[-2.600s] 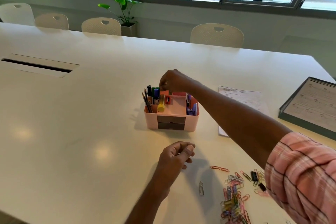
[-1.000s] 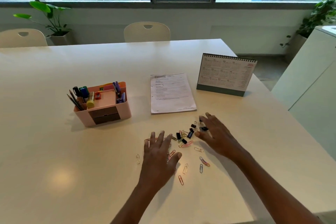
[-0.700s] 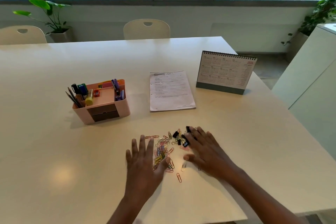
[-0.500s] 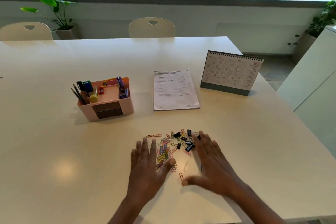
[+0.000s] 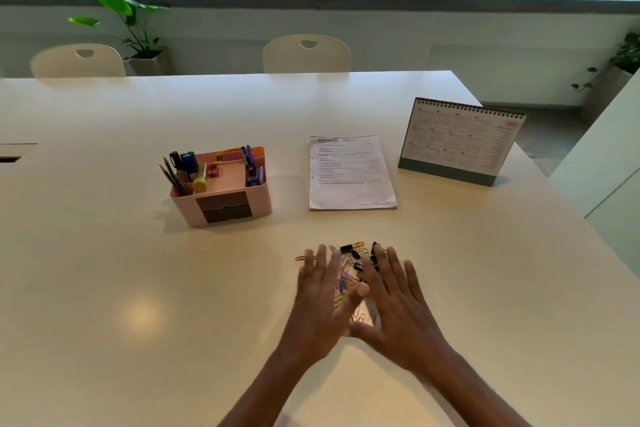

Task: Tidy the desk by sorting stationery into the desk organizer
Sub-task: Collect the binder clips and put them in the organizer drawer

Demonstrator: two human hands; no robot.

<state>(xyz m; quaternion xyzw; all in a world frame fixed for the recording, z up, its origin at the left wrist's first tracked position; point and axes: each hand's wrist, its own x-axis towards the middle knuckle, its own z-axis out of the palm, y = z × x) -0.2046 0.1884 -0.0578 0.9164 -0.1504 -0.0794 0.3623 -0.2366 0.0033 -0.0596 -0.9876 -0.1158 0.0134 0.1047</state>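
A heap of coloured paper clips and black binder clips (image 5: 350, 262) lies on the white table (image 5: 104, 270) in front of me. My left hand (image 5: 320, 302) and my right hand (image 5: 393, 305) lie flat on either side of the heap, fingers straight, thumbs nearly meeting, and they cover much of it. One orange clip (image 5: 302, 257) sticks out to the left of my left fingers. The pink desk organizer (image 5: 221, 185) stands further back on the left, holding pens, markers, a yellow glue stick and a small sharpener.
A printed sheet of paper (image 5: 349, 172) lies to the right of the organizer. A desk calendar (image 5: 460, 140) stands at the back right near the table edge. Chairs (image 5: 306, 54) and a potted plant (image 5: 135, 35) are behind the table.
Both hands have slid toward each other, sweeping the scattered clips into a tighter heap between them. Earlier my right hand was at the organizer.
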